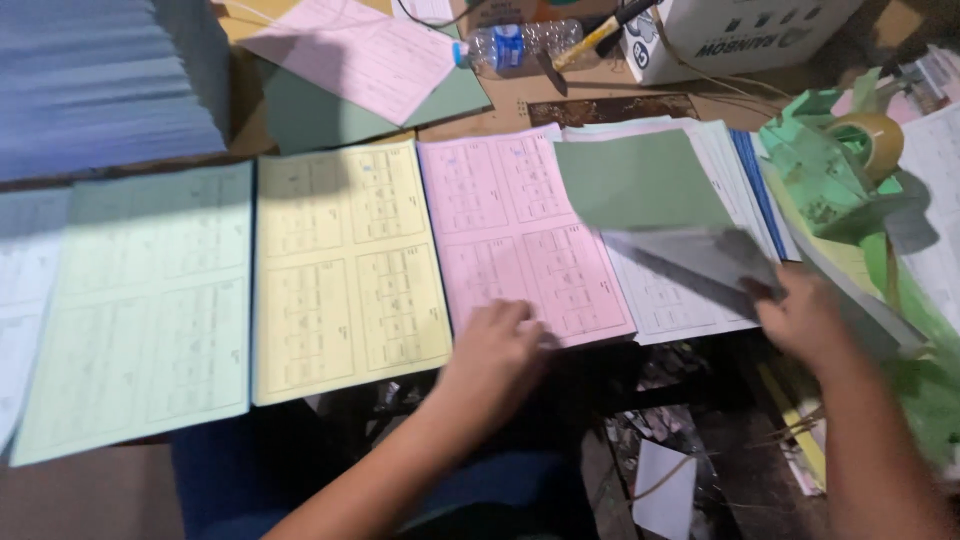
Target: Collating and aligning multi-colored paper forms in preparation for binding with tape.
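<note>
Four coloured stacks laid out on table [600, 95]; left hand [497, 345] fingers pressing pink stack [520, 240], right hand [805, 315] pinching grey-green sheet [650, 190], not yet laid down.

left hand [495, 350] | right hand [805, 315] | forearms bare, no sleeves, rings or gloves | dark blue trousers

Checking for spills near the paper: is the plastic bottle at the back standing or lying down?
Lying down. The clear plastic bottle lies on its side on the table, blue cap pointing left toward the pink sheet.
</note>
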